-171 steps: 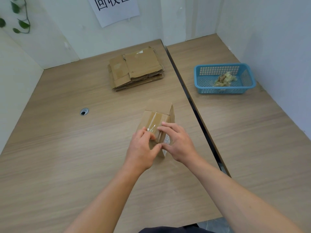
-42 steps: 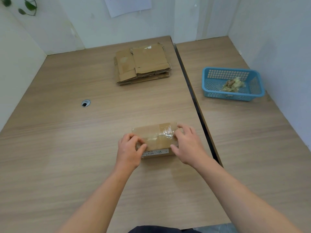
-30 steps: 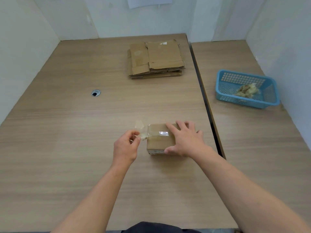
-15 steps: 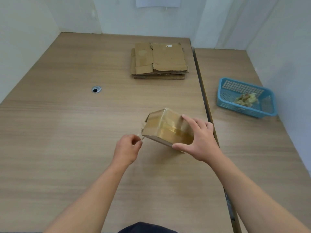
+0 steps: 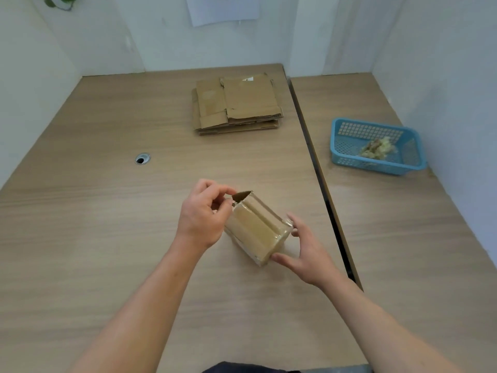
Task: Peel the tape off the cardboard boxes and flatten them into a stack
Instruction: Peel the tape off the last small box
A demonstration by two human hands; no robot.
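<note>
We see a small cardboard box (image 5: pixel 256 232) held tilted in the air, a little above the wooden table (image 5: pixel 107 238), between the two hands of the person. The left hand (image 5: pixel 203 215) is at the upper end of the box, with its fingers curled; its thumb and first finger pinch at the top corner, where one flap stands a bit open. We cannot tell if the fingertips hold the flap itself or only the end of the clear tape (image 5: pixel 271 214), which lies as a shiny band along the upper face of the box. The right hand (image 5: pixel 305 253) grasps the lower end of the box, with the thumb on the near corner and the other fingers on the far side. Further back on the same table lies a stack of flattened cardboard (image 5: pixel 236 103), well apart from the hands. To the left of the hands there is a round cable hole (image 5: pixel 142 158) in the tabletop. On the second table (image 5: pixel 403 251), at the right, stands a blue basket (image 5: pixel 347 154), and inside it is a crumpled wad of tape (image 5: pixel 377 149). A white paper sheet (image 5: pixel 223 8) hangs on the back wall.
</note>
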